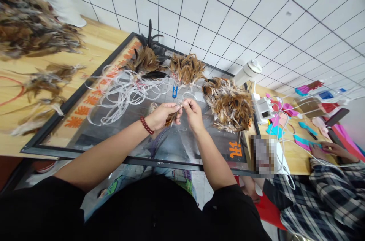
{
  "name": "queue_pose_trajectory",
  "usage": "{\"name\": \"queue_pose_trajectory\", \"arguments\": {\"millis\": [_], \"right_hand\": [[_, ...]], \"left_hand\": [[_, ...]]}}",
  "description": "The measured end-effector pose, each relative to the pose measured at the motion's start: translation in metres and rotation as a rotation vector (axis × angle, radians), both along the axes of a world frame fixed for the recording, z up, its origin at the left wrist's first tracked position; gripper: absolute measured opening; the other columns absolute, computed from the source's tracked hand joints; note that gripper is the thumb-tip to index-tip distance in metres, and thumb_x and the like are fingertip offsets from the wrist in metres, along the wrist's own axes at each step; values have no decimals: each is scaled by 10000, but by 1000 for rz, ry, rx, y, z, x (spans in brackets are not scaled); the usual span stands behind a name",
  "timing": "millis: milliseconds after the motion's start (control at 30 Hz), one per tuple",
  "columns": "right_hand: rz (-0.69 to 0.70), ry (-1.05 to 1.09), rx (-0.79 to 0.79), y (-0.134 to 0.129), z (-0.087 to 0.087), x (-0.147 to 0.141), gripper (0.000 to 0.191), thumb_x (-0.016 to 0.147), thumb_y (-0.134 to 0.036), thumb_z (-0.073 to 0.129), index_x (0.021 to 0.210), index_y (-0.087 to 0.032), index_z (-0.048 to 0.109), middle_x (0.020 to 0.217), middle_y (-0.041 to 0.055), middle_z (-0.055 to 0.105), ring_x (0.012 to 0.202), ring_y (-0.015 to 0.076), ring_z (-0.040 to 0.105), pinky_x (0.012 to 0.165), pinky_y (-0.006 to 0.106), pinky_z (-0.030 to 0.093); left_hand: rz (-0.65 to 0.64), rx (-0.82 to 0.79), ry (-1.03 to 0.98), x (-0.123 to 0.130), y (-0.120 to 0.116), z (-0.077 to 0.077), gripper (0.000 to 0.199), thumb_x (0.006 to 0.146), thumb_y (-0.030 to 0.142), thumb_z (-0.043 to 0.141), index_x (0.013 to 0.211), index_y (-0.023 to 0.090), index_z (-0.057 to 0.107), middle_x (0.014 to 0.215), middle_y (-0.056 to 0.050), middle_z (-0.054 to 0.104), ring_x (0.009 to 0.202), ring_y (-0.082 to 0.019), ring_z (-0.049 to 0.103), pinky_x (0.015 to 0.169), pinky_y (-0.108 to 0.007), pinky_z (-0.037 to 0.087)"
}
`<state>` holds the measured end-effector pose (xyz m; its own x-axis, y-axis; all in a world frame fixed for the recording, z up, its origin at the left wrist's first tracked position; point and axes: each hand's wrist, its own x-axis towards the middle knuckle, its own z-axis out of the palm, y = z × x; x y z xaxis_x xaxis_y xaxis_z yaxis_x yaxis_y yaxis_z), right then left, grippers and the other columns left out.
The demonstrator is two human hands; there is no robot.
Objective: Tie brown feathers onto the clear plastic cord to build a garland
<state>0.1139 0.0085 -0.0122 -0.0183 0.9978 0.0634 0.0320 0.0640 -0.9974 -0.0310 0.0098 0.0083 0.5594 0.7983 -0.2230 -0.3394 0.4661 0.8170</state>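
Closest to us at the frame's center, the left hand [167,114], a beaded bracelet [146,125] at its wrist, grips a small brown feather bunch [170,120], while the right hand [194,113] pinches its pale upper end between thumb and fingers. Beneath them we see a clear panel [114,136] in a black frame, marked with orange characters. Left of center, glossy translucent strips [122,98] loop in a loose tangle. Just beyond the hands lies a blue clip [175,91]; to its right spreads a shaggy, tawny feather pile [228,104]. At lower right, another person's hand [319,151] touches pink and blue material. Farther back, we find a fluffy feather cluster [186,68] and a lidded white cylindrical bottle [246,73], its contents hidden from us. At upper left, a feather heap [31,28] covers the wood-grained counter [98,37] before a white tiled wall [185,9].
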Motion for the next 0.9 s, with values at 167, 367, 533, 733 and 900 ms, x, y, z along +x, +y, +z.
{"name": "queue_pose_trajectory", "arguments": {"millis": [167,367,533,733,900], "right_hand": [[-81,14,115,3,2,4,306,795,-492,593,936,-226,646,912,12,647,878,145,588,867,292,460],[95,-52,151,0,10,5,300,814,-493,585,987,-290,722,1107,14,679,1154,179,551,1055,335,363],[77,153,35,3,1,4,373,803,-508,598,1078,-275,694,1096,21,695,1054,185,614,989,364,436],[182,241,95,-1,5,5,375,851,-468,562,1169,-288,647,1148,34,683,1054,180,622,1012,374,421],[218,108,132,-2,5,7,412,848,-485,554,1194,-278,634,1162,32,676,1112,188,594,1036,371,405]], "left_hand": [[26,31,12,1,-1,-1,235,767,322,651,671,128,561,508,3,511,468,-101,493,520,-255,494],[50,57,36,2,-3,0,268,751,367,677,691,125,579,505,17,473,458,-88,450,499,-238,464],[103,92,63,1,-1,1,264,744,371,674,682,130,586,498,16,469,450,-85,426,478,-223,430],[220,325,237,3,0,-2,287,789,385,624,641,143,581,493,17,485,465,-89,446,494,-206,383],[253,489,356,3,1,-4,342,822,393,573,584,150,539,508,13,501,501,-94,471,528,-208,385]]}}
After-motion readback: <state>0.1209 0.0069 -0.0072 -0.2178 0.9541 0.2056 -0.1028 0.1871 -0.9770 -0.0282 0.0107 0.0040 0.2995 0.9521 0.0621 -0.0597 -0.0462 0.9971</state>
